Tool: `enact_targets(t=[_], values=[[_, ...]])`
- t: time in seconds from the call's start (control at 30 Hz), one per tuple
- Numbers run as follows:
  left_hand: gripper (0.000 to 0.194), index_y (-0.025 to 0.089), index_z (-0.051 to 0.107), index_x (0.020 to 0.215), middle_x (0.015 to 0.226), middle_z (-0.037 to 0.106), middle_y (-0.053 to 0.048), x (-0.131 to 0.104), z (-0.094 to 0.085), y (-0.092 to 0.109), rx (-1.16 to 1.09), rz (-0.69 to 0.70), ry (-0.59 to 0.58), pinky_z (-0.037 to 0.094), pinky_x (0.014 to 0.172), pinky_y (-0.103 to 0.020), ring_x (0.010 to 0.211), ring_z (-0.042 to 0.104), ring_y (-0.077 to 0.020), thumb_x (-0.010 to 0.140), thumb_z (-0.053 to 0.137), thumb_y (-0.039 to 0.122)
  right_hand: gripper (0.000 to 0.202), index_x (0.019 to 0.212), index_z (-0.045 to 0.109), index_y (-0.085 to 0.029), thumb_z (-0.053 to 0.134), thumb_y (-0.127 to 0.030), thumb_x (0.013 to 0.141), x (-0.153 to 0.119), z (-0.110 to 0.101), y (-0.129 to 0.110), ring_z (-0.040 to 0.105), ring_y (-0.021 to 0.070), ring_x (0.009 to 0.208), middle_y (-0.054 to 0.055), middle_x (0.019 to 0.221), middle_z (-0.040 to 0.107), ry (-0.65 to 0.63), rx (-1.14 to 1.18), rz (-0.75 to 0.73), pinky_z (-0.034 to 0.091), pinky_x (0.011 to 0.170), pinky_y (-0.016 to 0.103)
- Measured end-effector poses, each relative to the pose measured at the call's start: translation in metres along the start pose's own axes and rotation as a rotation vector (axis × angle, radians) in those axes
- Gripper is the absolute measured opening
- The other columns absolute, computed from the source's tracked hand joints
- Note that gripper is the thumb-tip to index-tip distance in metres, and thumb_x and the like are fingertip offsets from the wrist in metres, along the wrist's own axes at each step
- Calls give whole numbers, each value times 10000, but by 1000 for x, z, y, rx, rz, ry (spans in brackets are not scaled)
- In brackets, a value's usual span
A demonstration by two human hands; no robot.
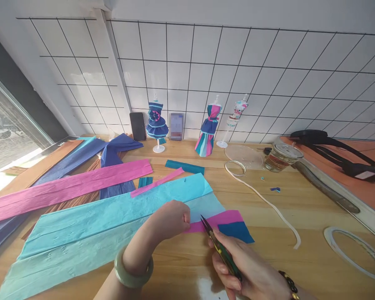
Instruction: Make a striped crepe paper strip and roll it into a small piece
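My right hand point(234, 262) is closed around small green-handled snips point(223, 252), whose dark pointed blades aim up and left over a pink piece of paper point(229, 216). My left hand point(171, 218) is curled, resting at the pink piece's left end and over the light blue crepe paper point(112, 216); its fingertips are mostly hidden, and what they hold cannot be made out. A dark blue piece point(237, 232) lies against the pink one, right of the blades. A narrow pink strip point(158, 182) and a teal strip point(185, 166) lie behind the light blue sheet.
Behind stand dressed mini mannequins point(156, 121), point(208, 129), a bare-armed one point(237, 112), and a phone point(138, 126). Pink point(71, 183) and blue paper point(115, 162) lie left. At right are a tape roll point(236, 168), a cup point(283, 157) and a white ring point(356, 252).
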State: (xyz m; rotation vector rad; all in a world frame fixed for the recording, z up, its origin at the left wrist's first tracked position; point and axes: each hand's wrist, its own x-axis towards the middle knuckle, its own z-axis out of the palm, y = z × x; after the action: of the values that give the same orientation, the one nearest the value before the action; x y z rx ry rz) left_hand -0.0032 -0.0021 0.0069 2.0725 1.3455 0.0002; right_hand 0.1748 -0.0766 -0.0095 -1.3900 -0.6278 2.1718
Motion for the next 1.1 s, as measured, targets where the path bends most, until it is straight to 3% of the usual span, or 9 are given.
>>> enact_targets(t=[0.27, 0.53, 0.87, 1.1], values=[[109, 188, 556, 573, 664, 657, 20, 0, 0, -3, -24, 31, 17, 313, 450, -208, 571, 561, -115, 614, 476, 125, 337, 869, 448, -210, 344, -532, 874, -4, -8, -1, 260, 34, 258, -86, 432, 416, 51, -49, 55, 416, 295, 174], [115, 182, 548, 548, 683, 671, -2, 2, -1, -2, -33, 41, 3, 350, 481, -211, 620, 583, -136, 618, 470, 134, 349, 864, 445, -205, 295, -518, 894, -7, -8, 2, 256, 31, 252, -82, 419, 424, 19, -60, 51, 394, 290, 156], [146, 185, 621, 630, 726, 681, -26, -1, -3, -1, -35, 40, -23, 371, 501, -227, 635, 586, -153, 645, 478, 159, 320, 856, 456, -201, 400, -516, 857, 3, -8, -4, 243, 30, 271, -88, 439, 412, 1, -60, -31, 428, 294, 186], [172, 192, 666, 702, 761, 681, -27, 0, -3, -1, -44, 35, -41, 377, 527, -228, 624, 569, -138, 627, 516, 156, 297, 902, 472, -192, 401, -478, 861, 4, -7, -5, 236, 35, 277, -87, 446, 403, 21, -78, -27, 384, 286, 169]])
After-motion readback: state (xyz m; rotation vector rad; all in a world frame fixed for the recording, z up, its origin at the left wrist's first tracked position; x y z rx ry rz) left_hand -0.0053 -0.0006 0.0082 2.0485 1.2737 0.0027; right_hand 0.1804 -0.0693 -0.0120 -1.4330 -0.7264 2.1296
